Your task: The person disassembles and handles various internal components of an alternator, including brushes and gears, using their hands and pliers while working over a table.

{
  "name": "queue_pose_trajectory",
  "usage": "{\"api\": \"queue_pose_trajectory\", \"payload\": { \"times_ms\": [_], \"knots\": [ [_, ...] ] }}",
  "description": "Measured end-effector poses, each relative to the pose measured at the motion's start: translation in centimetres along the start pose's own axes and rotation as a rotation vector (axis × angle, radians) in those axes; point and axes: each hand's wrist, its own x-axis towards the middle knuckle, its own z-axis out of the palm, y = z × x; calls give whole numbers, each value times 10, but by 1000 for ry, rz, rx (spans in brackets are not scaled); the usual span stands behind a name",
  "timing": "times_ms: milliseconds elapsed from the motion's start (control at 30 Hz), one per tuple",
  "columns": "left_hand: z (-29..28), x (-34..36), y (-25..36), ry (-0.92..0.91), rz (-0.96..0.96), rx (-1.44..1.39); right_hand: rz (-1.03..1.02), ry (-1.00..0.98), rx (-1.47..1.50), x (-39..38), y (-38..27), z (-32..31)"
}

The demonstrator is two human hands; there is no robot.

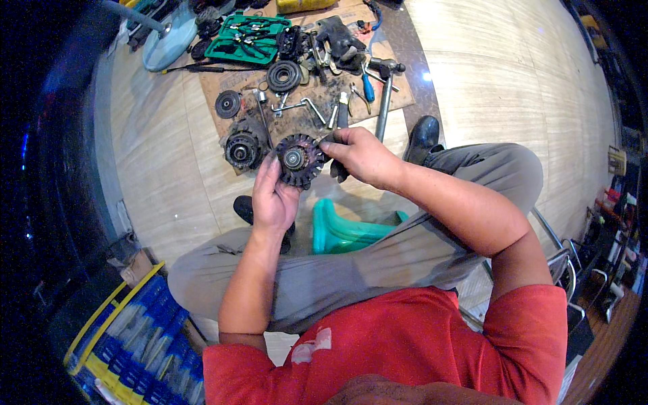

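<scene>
My left hand [275, 201] grips a dark, greasy rotor [294, 159] from below and its left side. The rotor has a finned round rim and a shiny shaft with a bearing at its middle. At the rim's right side is my right hand [358, 155], its blackened fingertips pinched together; whatever is between them is too small to make out. Just left of the rotor, a dark round housing [241, 151] with a hub lies on the cardboard [214, 82]. Above it rests a small black pulley wheel [228, 104], and a larger grooved pulley [283, 75] lies farther off.
A hammer [386, 101], blue-handled screwdriver [368, 86], pliers [361, 99] and bent wrench [307, 108] lie on the cardboard. Behind them is an open green tool case [248, 39]. A green plastic stool [344, 233] is below my hands; a blue-and-yellow rack [138, 337] stands at the lower left.
</scene>
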Motion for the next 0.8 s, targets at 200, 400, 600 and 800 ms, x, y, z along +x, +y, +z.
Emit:
{"api": "queue_pose_trajectory", "payload": {
  "times_ms": [200, 400, 600, 800],
  "knots": [
    [7, 1, 1, 47, 0, -35, 12, 4, -24, 5, 9, 2],
    [9, -1, 3, 64, -21, -19, -26, 46, -122, 12, 18, 2],
    [9, -2, 5, 70, -41, 6, 22, -1, -72, 8, 12, 3],
    [6, 0, 3, 89, -57, -24, 33, -12, -83, 7, 10, 4]
  ]
}}
